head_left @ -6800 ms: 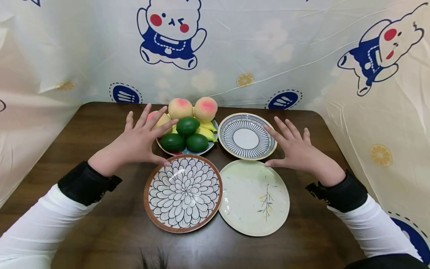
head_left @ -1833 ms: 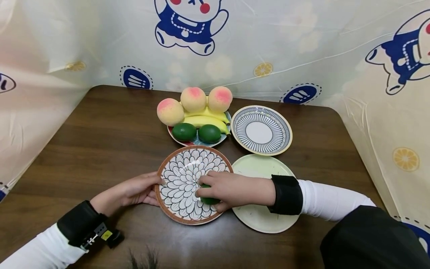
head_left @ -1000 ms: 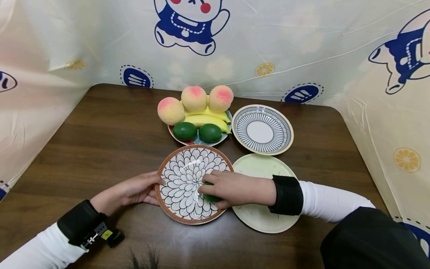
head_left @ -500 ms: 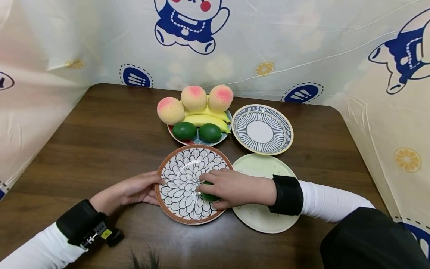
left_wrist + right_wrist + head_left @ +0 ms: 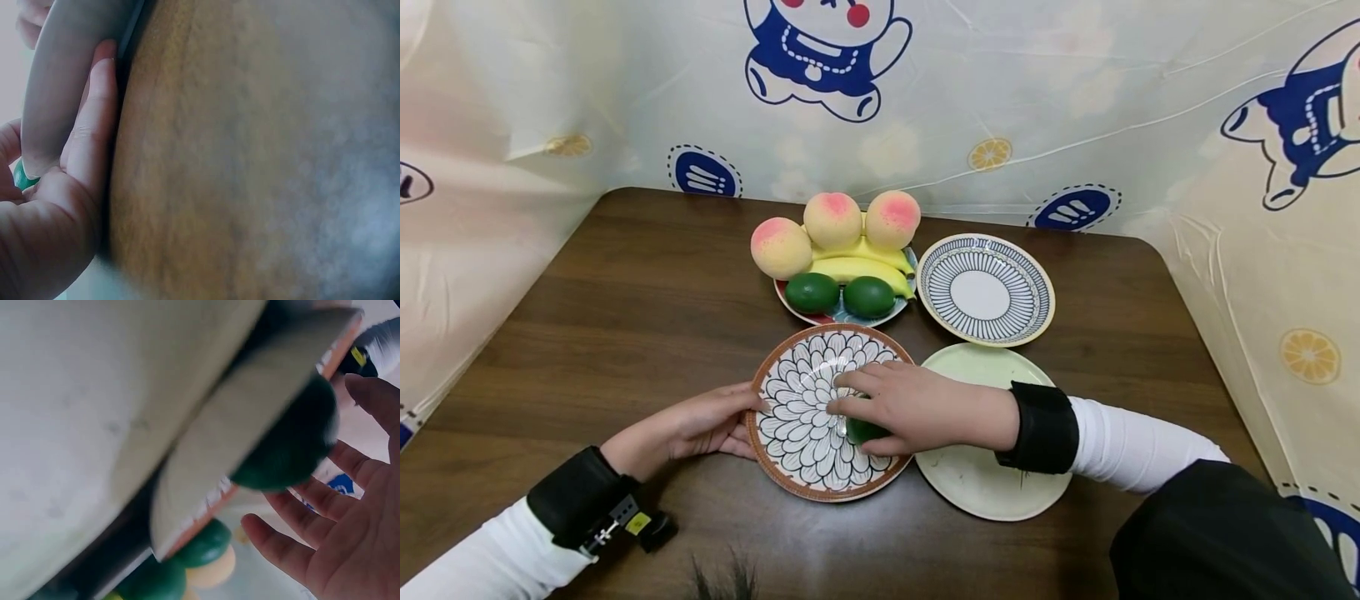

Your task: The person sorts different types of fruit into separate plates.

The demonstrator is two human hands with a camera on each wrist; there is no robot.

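Observation:
In the head view my left hand (image 5: 711,422) holds the left rim of the brown-rimmed plate (image 5: 808,457) with its petal pattern, thumb on top. The left wrist view shows its fingers (image 5: 94,125) lying under the plate. On that plate, right of the middle, sits a dark green avocado (image 5: 862,431), partly covered by my right hand (image 5: 925,408). From the right wrist view, the thumb stands apart from the avocado (image 5: 294,444) and the fingers are spread loosely beside it; whether a fingertip touches it I cannot tell.
Behind stands a fruit plate (image 5: 786,307) with peaches (image 5: 832,220), bananas (image 5: 857,270) and two more avocados (image 5: 868,297). A striped plate (image 5: 985,292) is back right. The pale green plate (image 5: 985,492) lies under my right forearm. A patterned curtain (image 5: 925,100) encloses the table (image 5: 662,275).
Since the earliest frame, an avocado has come from the fruit plate onto the petal plate, and my left hand has taken its rim. In the last half second my right fingers have loosened and lifted slightly.

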